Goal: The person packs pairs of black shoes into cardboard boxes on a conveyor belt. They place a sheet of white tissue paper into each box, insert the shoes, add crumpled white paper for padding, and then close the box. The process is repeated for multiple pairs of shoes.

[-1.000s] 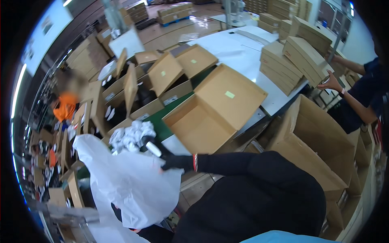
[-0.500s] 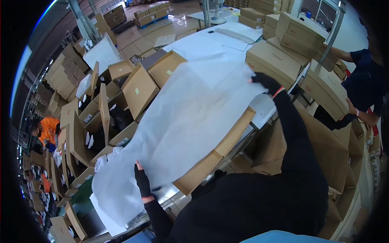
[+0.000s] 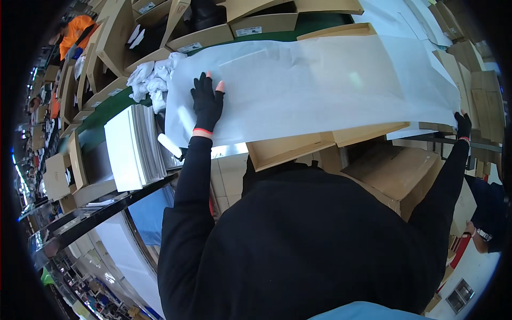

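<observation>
A large, thin sheet of white tissue paper (image 3: 298,90) spreads from left to right in front of me. My left hand (image 3: 207,106), in a black fingerless glove, lies on its left part with the fingers stretched out. At the far right end, my right hand (image 3: 464,126), gloved the same way, pinches the sheet's edge, though its fingers show only small. Under the sheet is an open cardboard box (image 3: 290,150), its near walls jutting out towards me and its far rim showing behind. The sheet covers most of the box's inside.
A stack of white sheets (image 3: 133,149) stands left of my arm, with crumpled white paper balls (image 3: 154,80) behind it. Open boxes with black footwear (image 3: 205,14) line the green surface beyond. A large carton (image 3: 389,170) sits below right. People work far left (image 3: 77,34) and right (image 3: 486,213).
My view has turned, so the sheet now lies level across it. My left hand has moved from the sheet's near edge onto its surface; my right arm reaches out to the right.
</observation>
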Available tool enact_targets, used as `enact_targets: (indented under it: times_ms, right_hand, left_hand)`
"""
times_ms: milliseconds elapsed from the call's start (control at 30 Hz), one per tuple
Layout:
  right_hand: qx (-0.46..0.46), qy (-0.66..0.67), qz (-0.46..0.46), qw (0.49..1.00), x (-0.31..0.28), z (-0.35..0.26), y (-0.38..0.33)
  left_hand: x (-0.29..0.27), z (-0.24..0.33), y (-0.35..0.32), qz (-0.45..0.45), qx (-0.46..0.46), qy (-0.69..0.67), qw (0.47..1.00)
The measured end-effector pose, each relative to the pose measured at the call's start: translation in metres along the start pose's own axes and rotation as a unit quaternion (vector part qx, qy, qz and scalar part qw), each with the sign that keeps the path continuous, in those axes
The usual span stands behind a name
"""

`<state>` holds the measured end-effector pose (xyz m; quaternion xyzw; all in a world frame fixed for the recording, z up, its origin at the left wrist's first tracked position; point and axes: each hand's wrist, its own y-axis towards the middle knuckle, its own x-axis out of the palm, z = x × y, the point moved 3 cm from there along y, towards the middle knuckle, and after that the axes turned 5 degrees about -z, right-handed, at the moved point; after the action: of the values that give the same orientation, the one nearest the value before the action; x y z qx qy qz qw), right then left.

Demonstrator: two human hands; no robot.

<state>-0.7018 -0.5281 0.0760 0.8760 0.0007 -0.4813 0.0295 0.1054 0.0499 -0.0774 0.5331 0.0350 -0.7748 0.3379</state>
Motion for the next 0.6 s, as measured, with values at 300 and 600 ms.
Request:
enact_targets:
  times_ms: [300, 600]
  right_hand:
    - [-0.280, -0.257, 0.349, 0.857, 0.051, -0.242, -0.130]
    - [-0.037, -0.211, 0.009, 0.977, 0.182, -0.053, -0.119]
  left_hand:
    - [-0.083, 0.052, -0.018, -0.021, 0.005, 0.058, 0.998]
    - [-0.002, 0.081, -0.028, -0.170, 0.028, -0.058, 0.983]
